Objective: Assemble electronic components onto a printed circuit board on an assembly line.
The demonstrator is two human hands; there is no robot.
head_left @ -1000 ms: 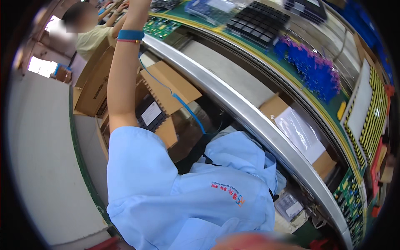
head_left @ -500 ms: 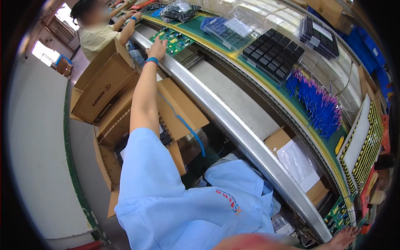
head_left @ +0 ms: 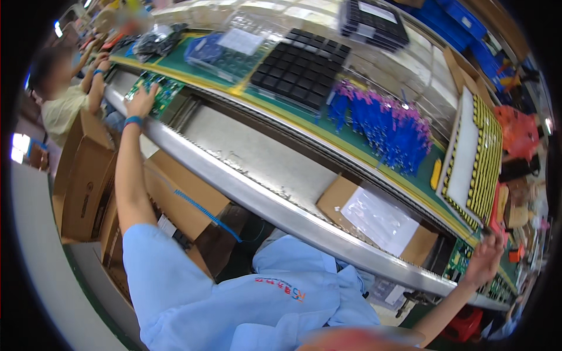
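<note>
At the far left, my left hand (head_left: 141,100) rests on the near edge of a green circuit board (head_left: 167,95), fingers apart. The board lies across the rails of the line and carries small components. My right hand (head_left: 485,258) is raised at the lower right, its fingers bent together. A small dark thing shows at its fingertips, too unclear to name. Just left of that hand, a second green circuit board (head_left: 459,260) lies partly hidden on the line.
Beyond the metal rail (head_left: 246,181) stand a tray of black blocks (head_left: 301,70), blue wires with pink ends (head_left: 383,128), a yellow-and-black rack (head_left: 483,158) and a yellow knife-like tool (head_left: 436,174). Open cartons (head_left: 85,181) stand at left. A co-worker (head_left: 64,105) sits far left.
The view has swung, so the scene sits farther left. My right hand has risen from beside the near board, its fingers now bent. My left hand stays at the far board.
</note>
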